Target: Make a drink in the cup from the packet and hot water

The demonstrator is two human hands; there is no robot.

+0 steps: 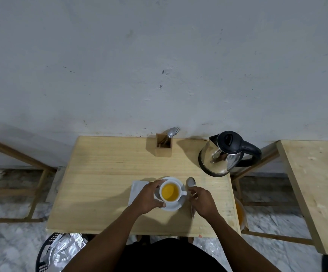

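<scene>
The cup [170, 192] of yellow drink sits on a saucer [175, 206] at table [104, 185] centre, left hand [147, 199] fingers curled around it at 9 o'clock, right hand [203, 201] fingertips pinching its handle at 3 o'clock, over a spoon [190, 182]; no legible writing.

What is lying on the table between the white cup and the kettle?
In the head view, a metal spoon lies between the cup and the kettle, just right of the saucer; beyond its bowl the wood is bare.

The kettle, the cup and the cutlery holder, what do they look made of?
Kettle: polished metal, mirror reflections, with black, probably plastic, lid and handle. Cup: glossy white, likely ceramic. Cutlery holder: pale unpainted wood, like the table.
</scene>
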